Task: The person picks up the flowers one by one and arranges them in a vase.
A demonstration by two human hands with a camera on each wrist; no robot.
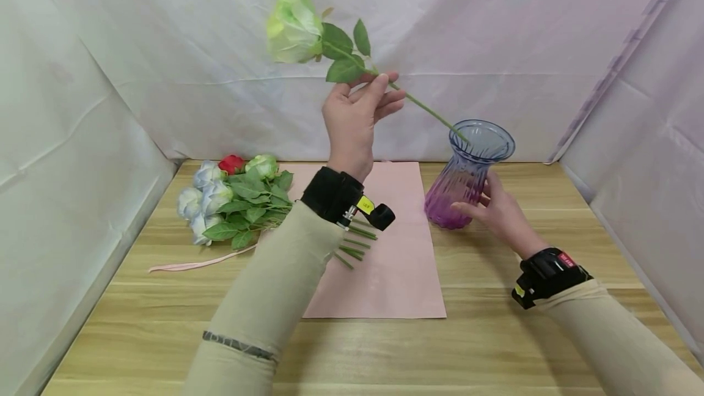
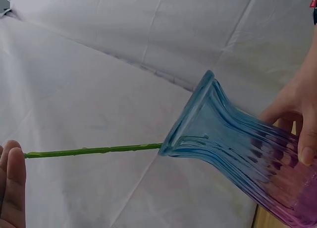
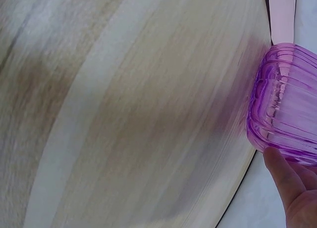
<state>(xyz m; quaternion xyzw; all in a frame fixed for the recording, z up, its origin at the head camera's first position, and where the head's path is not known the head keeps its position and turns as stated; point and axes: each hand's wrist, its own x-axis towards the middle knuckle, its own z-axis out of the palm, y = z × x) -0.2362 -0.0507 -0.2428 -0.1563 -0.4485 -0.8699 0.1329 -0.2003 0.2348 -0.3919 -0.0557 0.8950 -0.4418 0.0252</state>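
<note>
Vase [image 1: 459, 181] with rose stem [image 2: 94, 150] partly inside, left fingers [image 1: 392, 97] closed on stem, right fingers [image 3: 280, 169] curled round vase.

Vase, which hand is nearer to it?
Right: the right hand holds the vase low; the left hand is above and left of it, holding the rose.

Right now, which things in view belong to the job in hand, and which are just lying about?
Apparently in use:
ribbed, glassy blue-to-purple vase, held by the right hand
pale green leafy rose, pinched by the left hand, stem tip inside the vase

Lying about now:
bunch of blue-white, red and green flowers
rectangular pink sheet
thin pink ribbon
</note>
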